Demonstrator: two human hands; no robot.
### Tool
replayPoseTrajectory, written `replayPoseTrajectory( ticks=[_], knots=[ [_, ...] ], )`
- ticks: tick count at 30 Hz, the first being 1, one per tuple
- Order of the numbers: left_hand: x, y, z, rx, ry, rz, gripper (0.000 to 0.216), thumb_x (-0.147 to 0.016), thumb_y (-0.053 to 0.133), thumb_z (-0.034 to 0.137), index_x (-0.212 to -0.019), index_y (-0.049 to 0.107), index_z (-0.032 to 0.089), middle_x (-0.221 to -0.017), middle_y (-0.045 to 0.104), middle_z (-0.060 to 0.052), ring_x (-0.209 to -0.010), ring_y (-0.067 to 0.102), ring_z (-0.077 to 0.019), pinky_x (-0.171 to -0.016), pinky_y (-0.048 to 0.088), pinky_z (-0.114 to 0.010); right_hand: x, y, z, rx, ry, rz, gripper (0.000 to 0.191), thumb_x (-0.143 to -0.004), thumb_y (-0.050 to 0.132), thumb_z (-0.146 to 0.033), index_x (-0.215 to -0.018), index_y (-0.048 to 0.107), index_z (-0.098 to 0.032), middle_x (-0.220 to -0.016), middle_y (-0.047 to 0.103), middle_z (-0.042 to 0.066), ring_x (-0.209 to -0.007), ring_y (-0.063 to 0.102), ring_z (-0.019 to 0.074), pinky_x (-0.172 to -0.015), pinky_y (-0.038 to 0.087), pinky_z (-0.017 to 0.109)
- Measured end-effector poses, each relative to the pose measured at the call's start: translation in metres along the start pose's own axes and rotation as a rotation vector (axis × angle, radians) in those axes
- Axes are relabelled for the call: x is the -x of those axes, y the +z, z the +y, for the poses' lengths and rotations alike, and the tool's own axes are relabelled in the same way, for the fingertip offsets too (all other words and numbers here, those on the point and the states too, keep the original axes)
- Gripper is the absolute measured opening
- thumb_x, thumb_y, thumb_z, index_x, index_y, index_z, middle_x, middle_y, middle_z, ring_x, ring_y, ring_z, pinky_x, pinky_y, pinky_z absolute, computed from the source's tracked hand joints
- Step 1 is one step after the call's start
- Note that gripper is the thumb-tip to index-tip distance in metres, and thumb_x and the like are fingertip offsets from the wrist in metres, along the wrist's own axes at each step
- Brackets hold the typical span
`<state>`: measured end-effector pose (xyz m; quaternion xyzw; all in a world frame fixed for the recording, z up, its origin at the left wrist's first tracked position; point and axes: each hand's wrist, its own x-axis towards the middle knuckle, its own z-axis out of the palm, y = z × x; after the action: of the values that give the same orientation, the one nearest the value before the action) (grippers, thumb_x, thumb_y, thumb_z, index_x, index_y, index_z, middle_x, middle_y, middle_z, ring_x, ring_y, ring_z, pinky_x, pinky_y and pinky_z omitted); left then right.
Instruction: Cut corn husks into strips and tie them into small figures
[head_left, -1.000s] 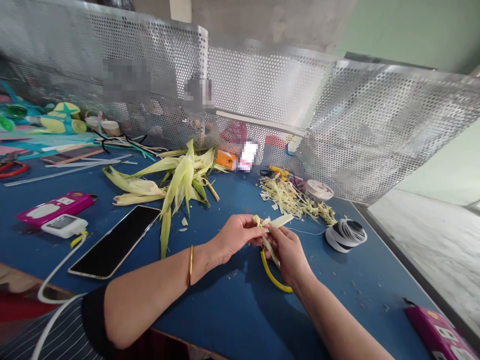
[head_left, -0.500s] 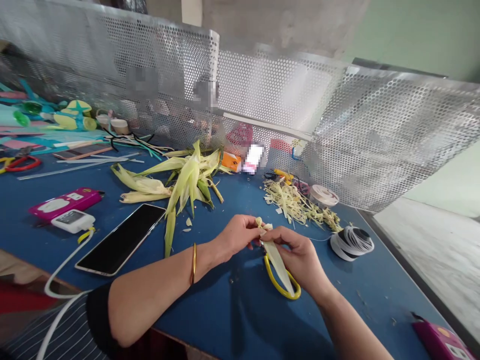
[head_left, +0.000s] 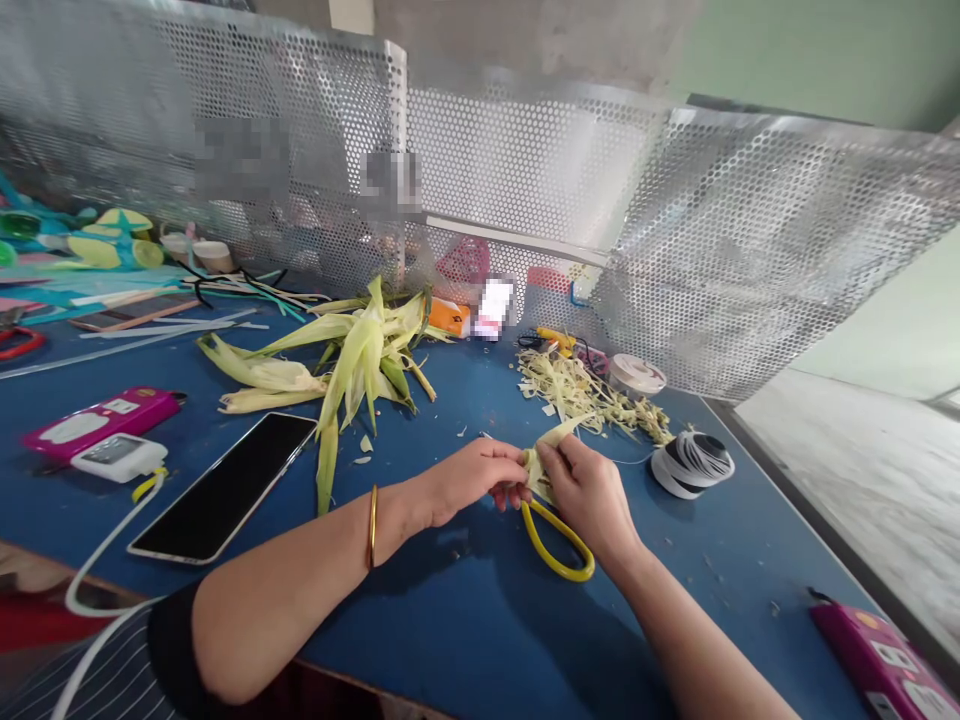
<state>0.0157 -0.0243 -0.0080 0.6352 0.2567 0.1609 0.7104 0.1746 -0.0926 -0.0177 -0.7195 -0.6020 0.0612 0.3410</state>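
Note:
My left hand [head_left: 484, 475], a gold bangle on its wrist, pinches the near end of a pale corn husk strip [head_left: 561, 432]. My right hand [head_left: 596, 492] grips the same strip from the other side, thumb pressed on it. The strip's free end points away, up and to the right; its folded part lies between my fingertips, partly hidden. Just beneath both hands lies a pair of scissors [head_left: 559, 548], of which a yellow handle loop shows; the blades are mostly covered by my hands.
Corn husks [head_left: 364, 345] are heaped behind my left hand. Husk scraps [head_left: 562, 385] and a thread spool [head_left: 691, 465] lie right. A black-screened phone [head_left: 225, 490] and a magenta device [head_left: 105, 420] sit left. Perforated metal sheeting [head_left: 517, 170] stands along the back.
The husk strip, which hung down over the yellow scissor handle, has swung up and now points away from me. My right hand has turned with it, uncovering the handle. The view has shifted slightly.

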Motion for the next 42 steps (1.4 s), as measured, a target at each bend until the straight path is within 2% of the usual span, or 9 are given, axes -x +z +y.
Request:
replayPoseTrajectory(
  ticks=[9, 12, 15, 23, 25, 29, 33, 37, 42],
  knots=[
    [-0.003, 0.007, -0.008, -0.143, 0.107, 0.198, 0.016, -0.077, 0.056, 0.024, -0.063, 0.054, 0.017, -0.058, 0.050, 0.003, -0.056, 0.044, -0.0098, -0.054, 0.032, -0.024, -0.003, -0.002, 0.001, -0.088, 0.049, -0.044, 0.042, -0.092, 0.043, -0.050, -0.060, 0.045, -0.023, -0.050, 0.047, -0.003, -0.049, 0.041, 0.0129, -0.049, 0.027, 0.025],
    [-0.005, 0.004, -0.005, -0.056, 0.120, 0.272, 0.005, -0.077, 0.055, 0.020, -0.076, 0.058, 0.016, -0.059, 0.051, 0.004, -0.055, 0.044, -0.0089, -0.052, 0.031, -0.023, -0.005, -0.012, 0.000, -0.211, 0.010, -0.163, 0.029, -0.086, 0.056, -0.050, -0.084, 0.064, -0.022, -0.056, 0.058, -0.003, -0.053, 0.050, 0.0147, -0.055, 0.036, 0.026],
    [-0.007, -0.001, -0.003, 0.010, 0.101, 0.369, 0.022, -0.077, 0.058, 0.018, -0.098, 0.053, 0.017, -0.059, 0.055, 0.006, -0.053, 0.047, -0.0092, -0.051, 0.032, -0.022, -0.006, -0.022, -0.003, -0.308, -0.058, -0.183, 0.037, -0.080, 0.067, -0.040, -0.112, 0.066, -0.022, -0.063, 0.065, -0.003, -0.062, 0.058, 0.0170, -0.066, 0.044, 0.029],
    [-0.008, -0.005, -0.005, -0.020, 0.143, 0.389, 0.017, -0.075, 0.067, 0.026, -0.079, 0.052, 0.018, -0.062, 0.058, 0.004, -0.053, 0.050, -0.0082, -0.054, 0.039, -0.022, -0.004, -0.033, -0.004, -0.969, 0.131, -0.511, 0.026, -0.081, 0.070, -0.042, -0.096, 0.076, -0.023, -0.087, 0.074, 0.006, -0.074, 0.067, 0.0178, -0.070, 0.052, 0.031],
    [-0.008, -0.005, -0.005, -0.025, 0.166, 0.395, 0.019, -0.071, 0.070, 0.028, -0.077, 0.056, 0.017, -0.065, 0.058, 0.003, -0.055, 0.050, -0.0084, -0.055, 0.040, -0.022, -0.004, -0.030, -0.003, -1.007, 0.144, -0.457, 0.027, -0.075, 0.076, -0.042, -0.093, 0.076, -0.022, -0.083, 0.074, 0.006, -0.072, 0.067, 0.0181, -0.071, 0.053, 0.032],
    [-0.007, -0.006, -0.006, -0.107, 0.143, 0.429, 0.021, -0.069, 0.073, 0.033, -0.078, 0.064, 0.016, -0.063, 0.057, 0.003, -0.056, 0.049, -0.0097, -0.055, 0.039, -0.024, -0.006, -0.022, 0.000, -0.829, 0.041, -0.141, 0.023, -0.075, 0.076, -0.041, -0.064, 0.071, -0.021, -0.069, 0.067, 0.003, -0.068, 0.060, 0.0175, -0.069, 0.050, 0.032],
    [-0.006, -0.005, -0.006, -0.129, 0.138, 0.414, 0.020, -0.072, 0.071, 0.034, -0.080, 0.065, 0.016, -0.062, 0.058, 0.002, -0.055, 0.049, -0.0100, -0.055, 0.039, -0.024, -0.006, -0.016, -0.001, -0.908, -0.052, 0.066, 0.016, -0.082, 0.070, -0.037, -0.075, 0.072, -0.023, -0.088, 0.070, 0.005, -0.093, 0.062, 0.0226, -0.086, 0.048, 0.036],
    [-0.007, -0.005, -0.009, -0.101, 0.174, 0.394, 0.025, -0.073, 0.070, 0.031, -0.092, 0.059, 0.019, -0.065, 0.061, 0.004, -0.053, 0.051, -0.0101, -0.052, 0.038, -0.023, -0.004, -0.011, -0.004, -1.007, 0.066, 0.061, 0.020, -0.086, 0.065, -0.042, -0.086, 0.069, -0.022, -0.072, 0.063, 0.002, -0.076, 0.062, 0.0195, -0.080, 0.049, 0.036],
    [-0.008, -0.004, -0.010, -0.104, 0.189, 0.365, 0.020, -0.074, 0.069, 0.031, -0.086, 0.059, 0.018, -0.066, 0.059, 0.003, -0.054, 0.050, -0.0094, -0.052, 0.039, -0.022, -0.002, -0.006, -0.002, -0.759, 0.103, -0.009, 0.033, -0.088, 0.059, -0.050, -0.092, 0.072, -0.019, -0.066, 0.058, 0.000, -0.067, 0.055, 0.0164, -0.070, 0.044, 0.030]
  ],
)
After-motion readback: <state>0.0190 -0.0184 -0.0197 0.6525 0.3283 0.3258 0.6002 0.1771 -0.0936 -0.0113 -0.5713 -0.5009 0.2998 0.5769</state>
